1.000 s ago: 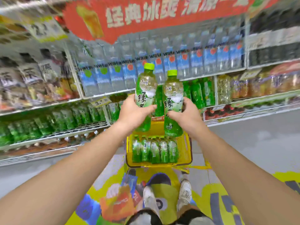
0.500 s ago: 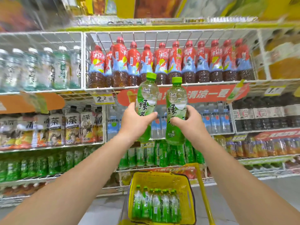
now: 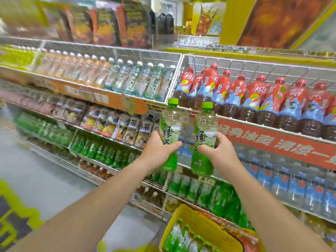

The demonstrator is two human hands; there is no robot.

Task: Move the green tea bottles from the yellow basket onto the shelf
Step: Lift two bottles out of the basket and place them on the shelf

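1. Two green tea bottles are up in the air in front of the shelf, upright and side by side with a narrow gap between them. Both have their green caps on.
2. The left bottle is gripped by the left hand. The thumb curls across the front of the label and the fingers wrap round the far side.
3. The right bottle sits a touch lower, held the same way by the right hand, with the thumb on the label and the fingers closed round the back.
4. Both arms are stretched forward, bare to the elbow.
5. Down at the bottom of the view stands the yellow basket, tilted in frame, with more green tea bottles standing in it; blur hides their number.
6. Behind the raised bottles runs a tier of blue-labelled water bottles, and under that a row of green bottles already on the shelf, just above the basket.
7. Above the hands, red-capped dark tea bottles fill a wire bay, and a red banner with white characters runs along the edge beneath them.
8. To the left are clear bottles with white caps, an orange banner and a grey floor, all smeared.
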